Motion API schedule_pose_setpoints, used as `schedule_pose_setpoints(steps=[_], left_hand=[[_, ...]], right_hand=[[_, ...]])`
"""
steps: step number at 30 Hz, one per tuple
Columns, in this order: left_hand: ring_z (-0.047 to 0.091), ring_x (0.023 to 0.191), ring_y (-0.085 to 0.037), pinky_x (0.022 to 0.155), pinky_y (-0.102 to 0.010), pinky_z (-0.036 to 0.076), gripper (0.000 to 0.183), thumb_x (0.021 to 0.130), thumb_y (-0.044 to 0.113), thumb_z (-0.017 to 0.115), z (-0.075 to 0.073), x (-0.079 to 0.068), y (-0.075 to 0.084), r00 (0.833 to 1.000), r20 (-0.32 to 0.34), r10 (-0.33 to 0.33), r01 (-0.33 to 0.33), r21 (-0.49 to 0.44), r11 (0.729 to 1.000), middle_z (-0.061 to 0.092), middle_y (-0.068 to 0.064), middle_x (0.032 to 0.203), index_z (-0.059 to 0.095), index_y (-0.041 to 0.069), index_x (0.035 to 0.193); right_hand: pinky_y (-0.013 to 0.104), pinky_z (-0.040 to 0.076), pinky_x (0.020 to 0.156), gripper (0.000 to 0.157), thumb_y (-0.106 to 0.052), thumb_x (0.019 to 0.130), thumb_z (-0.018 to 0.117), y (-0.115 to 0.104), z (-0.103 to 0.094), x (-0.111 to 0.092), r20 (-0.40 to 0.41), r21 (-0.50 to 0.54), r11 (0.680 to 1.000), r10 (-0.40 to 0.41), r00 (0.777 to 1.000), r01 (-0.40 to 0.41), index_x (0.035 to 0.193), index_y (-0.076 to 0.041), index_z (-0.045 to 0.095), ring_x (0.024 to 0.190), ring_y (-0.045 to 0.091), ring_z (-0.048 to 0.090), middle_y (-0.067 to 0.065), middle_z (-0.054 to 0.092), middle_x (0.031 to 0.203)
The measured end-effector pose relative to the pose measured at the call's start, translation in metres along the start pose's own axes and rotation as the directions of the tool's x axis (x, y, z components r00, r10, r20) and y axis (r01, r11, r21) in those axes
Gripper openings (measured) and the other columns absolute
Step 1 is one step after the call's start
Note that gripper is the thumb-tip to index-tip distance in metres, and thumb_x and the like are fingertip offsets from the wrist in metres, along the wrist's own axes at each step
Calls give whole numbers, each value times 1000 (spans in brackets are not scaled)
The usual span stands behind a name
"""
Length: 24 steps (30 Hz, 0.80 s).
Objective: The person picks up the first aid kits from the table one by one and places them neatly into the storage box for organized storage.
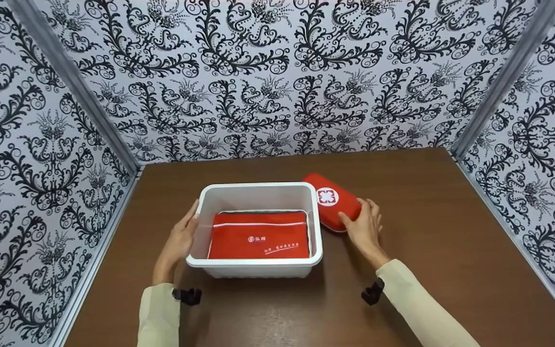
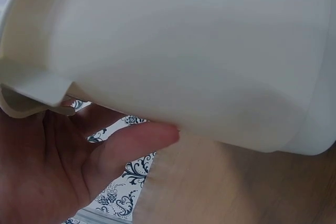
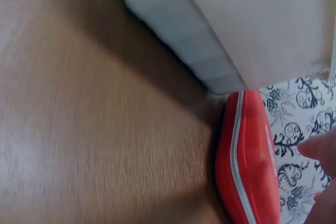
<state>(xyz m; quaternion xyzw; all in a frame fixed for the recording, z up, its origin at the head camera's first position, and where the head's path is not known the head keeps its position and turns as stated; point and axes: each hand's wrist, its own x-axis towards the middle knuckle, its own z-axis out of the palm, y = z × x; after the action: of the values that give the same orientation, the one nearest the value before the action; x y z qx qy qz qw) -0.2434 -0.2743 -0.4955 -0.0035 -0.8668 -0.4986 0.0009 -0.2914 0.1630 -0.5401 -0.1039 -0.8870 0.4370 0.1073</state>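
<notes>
A white plastic bin (image 1: 258,269) stands on the brown table, with a flat red pouch (image 1: 258,236) inside. The pouch bears a white stripe and white lettering. My left hand (image 1: 181,241) rests against the bin's left wall below the rim; in the left wrist view its thumb (image 2: 142,140) lies along the wall, while some fingers are hidden. Right of the bin, a red zippered case (image 1: 342,207) with a round white emblem lies at an angle. My right hand (image 1: 365,229) spreads over the case's near right end. Its grip is partly out of the right wrist view.
The brown wooden table (image 1: 431,217) meets patterned black-and-white walls (image 1: 268,96) at the back and sides. Grey metal strips (image 1: 99,111) run along the corners. A black wrist mount (image 1: 188,296) sits on the left sleeve, another (image 1: 373,292) on the right.
</notes>
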Motion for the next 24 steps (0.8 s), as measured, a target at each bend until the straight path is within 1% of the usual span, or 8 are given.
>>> schedule_pose_setpoints(steps=[3, 9, 13, 18, 24], left_hand=[[34, 148, -39, 122, -59, 24, 51, 110, 29, 36, 0, 0, 0, 1000, 3, -7, 7, 3, 1000, 31, -16, 163, 26, 23, 160], [33, 149, -38, 122, -59, 23, 51, 110, 32, 34, -2, 1, 0, 1000, 8, -20, 20, -8, 1000, 29, -14, 164, 24, 27, 160], [32, 149, -36, 123, -58, 22, 51, 110, 31, 34, -2, 2, 0, 1000, 9, -28, 28, -17, 999, 29, -13, 165, 24, 28, 160], [32, 149, -37, 123, -59, 23, 51, 110, 30, 34, 0, 0, 0, 1000, 6, -30, 30, -26, 999, 29, -14, 164, 24, 26, 160], [32, 150, -37, 123, -58, 23, 51, 110, 30, 35, 2, -1, 0, 1000, 3, -21, 21, -30, 999, 30, -14, 164, 25, 24, 160]], right_hand=[[66, 23, 111, 66, -28, 93, 72, 4, -1, 2, 31, 8, 999, 46, 998, -46, 147, -5, 41, 144, 44, 24, 23, 24, 157], [69, 23, 110, 62, -24, 95, 68, 8, -1, 6, 44, 32, 997, 65, 997, -67, 147, -4, 40, 142, 47, 25, 25, 26, 154], [65, 24, 114, 66, -21, 94, 70, 11, 1, 7, 65, 32, 997, 71, 995, -73, 148, 0, 38, 141, 47, 27, 28, 28, 152], [57, 23, 121, 67, -15, 93, 70, 17, 4, 8, 85, 56, 997, 52, 995, -57, 148, 6, 37, 142, 45, 28, 31, 31, 151], [55, 26, 120, 73, -21, 93, 71, 21, 7, 11, 107, 54, 997, 49, 993, -55, 149, 8, 34, 141, 44, 30, 32, 35, 149]])
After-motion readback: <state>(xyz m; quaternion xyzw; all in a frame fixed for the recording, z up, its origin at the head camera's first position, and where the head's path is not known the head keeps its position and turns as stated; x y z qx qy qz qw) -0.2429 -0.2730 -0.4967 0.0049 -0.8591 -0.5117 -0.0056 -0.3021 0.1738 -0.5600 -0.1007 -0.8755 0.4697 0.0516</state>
